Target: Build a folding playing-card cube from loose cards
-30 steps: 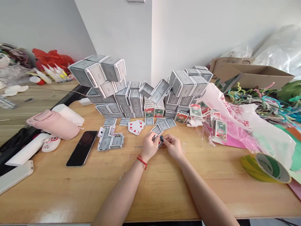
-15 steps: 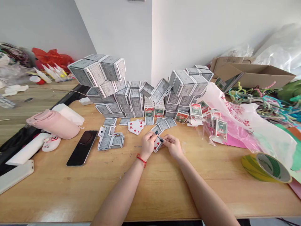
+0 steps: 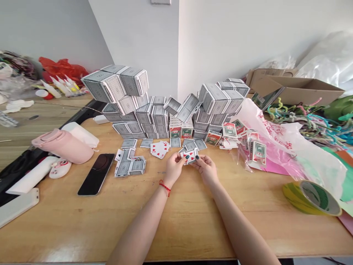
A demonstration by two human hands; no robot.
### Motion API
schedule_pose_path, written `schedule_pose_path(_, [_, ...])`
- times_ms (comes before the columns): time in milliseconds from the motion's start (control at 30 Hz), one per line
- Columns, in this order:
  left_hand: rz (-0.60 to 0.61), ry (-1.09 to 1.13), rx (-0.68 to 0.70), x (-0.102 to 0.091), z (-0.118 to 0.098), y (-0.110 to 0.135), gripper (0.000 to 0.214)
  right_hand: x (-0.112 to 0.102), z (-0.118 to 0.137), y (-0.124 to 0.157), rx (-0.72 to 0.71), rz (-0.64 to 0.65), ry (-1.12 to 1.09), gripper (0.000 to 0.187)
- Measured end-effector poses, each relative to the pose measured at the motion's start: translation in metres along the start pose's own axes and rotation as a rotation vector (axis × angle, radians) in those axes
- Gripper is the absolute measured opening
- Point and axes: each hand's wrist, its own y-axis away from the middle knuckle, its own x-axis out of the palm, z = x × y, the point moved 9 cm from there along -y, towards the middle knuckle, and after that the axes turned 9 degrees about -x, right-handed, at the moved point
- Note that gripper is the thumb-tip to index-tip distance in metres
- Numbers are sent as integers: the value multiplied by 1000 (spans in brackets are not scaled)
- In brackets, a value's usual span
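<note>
Currently my left hand (image 3: 174, 167) and right hand (image 3: 206, 168) both pinch a bundle of red-suit playing cards (image 3: 189, 156), held just above the tabletop (image 3: 193, 213) in front of the card blocks (image 3: 154, 114). I judge the cards are being fitted together; that calls for firm, even pinches.

Small red-pip playing cards (image 3: 189, 156), face up, pinched above table.

Hands (image 3: 190, 166) lifted card (image 3: 189, 156), apparently turned red face up.
</note>
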Motion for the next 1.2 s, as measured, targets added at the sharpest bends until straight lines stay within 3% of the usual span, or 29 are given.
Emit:
schedule_pose_path(267, [51,-75,-17,4,1,-1,19,-10,11,-5,-134,-10,301,27])
schedule_pose_path(533, [97,-70,-10,11,6,1,17,-18,11,-5,-147,-58,300,26])
schedule_pose_path(667, [55,-119,37,6,4,-2,14,-9,14,-4,-174,3,390,33])
schedule_pose_path(733, [12,-148,69,3,2,-2,13,-6,12,-4,-160,38,420,37])
schedule_pose_path(933, [-144,-240,151,-9,-8,1,19,5,-2,1,-30,160,434,27])
schedule_pose_path(1100, [-51,-273,129,-4,-3,-1,20,19,-12,10,77,286,374,31])
schedule_pose_path(1200, [17,-292,113,2,0,-2,23,22,-13,12,87,293,381,33])
